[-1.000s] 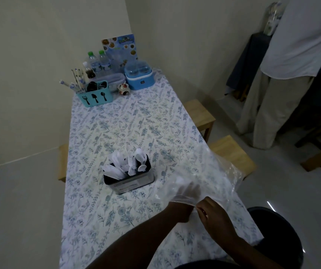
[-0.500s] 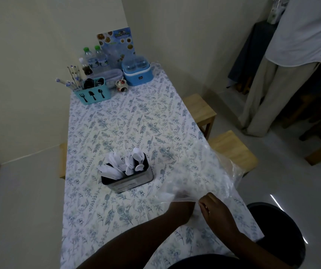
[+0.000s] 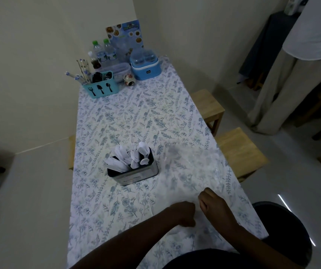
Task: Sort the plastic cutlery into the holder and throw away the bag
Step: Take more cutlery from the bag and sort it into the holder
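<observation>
A clear plastic bag [image 3: 192, 171] lies spread over the floral tablecloth, right of the holder. My left hand [image 3: 184, 214] and my right hand [image 3: 213, 205] are both fisted on the bag's near edge, close together. The dark metal holder [image 3: 134, 173] stands at mid-table with white plastic cutlery [image 3: 130, 158] sticking up out of it. No loose cutlery shows on the cloth.
At the table's far end stand a teal cutlery caddy [image 3: 101, 88], water bottles [image 3: 103, 53], a blue container [image 3: 146, 65] and a menu card. Two wooden stools [image 3: 239, 150] sit to the right. A black bin [image 3: 283, 228] is at my lower right. A person stands at upper right.
The bag, held up and billowing before, now lies lower and flatter on the table. Both hands have drawn closer to me along its near edge.
</observation>
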The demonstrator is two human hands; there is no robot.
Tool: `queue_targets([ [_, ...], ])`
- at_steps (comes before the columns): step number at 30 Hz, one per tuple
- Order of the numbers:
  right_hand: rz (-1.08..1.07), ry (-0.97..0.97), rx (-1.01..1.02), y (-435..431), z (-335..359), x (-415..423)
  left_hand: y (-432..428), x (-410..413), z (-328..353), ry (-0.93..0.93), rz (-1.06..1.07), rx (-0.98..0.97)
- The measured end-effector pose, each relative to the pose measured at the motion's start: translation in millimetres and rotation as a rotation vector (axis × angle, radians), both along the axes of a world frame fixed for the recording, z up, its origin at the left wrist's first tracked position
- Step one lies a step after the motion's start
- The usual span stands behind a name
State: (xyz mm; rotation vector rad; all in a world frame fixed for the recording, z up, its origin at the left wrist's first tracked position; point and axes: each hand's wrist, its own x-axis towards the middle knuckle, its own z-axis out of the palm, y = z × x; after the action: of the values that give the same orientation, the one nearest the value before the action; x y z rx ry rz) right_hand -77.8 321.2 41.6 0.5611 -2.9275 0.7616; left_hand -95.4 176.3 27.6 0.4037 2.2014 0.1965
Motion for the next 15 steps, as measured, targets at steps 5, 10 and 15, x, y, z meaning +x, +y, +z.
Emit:
queue_targets([
  [5, 0.005, -0.079, -0.149, 11, -16, -5, -8, 11, 5, 0.097, 0.003, -0.003],
  [10, -0.012, -0.362, -0.291, 21, -17, -3, -21, 17, 1, 0.225, 0.006, 0.016],
  [15, 0.036, -0.662, -0.136, 30, -41, 0, -27, 24, 1, 0.303, -0.091, 0.048],
])
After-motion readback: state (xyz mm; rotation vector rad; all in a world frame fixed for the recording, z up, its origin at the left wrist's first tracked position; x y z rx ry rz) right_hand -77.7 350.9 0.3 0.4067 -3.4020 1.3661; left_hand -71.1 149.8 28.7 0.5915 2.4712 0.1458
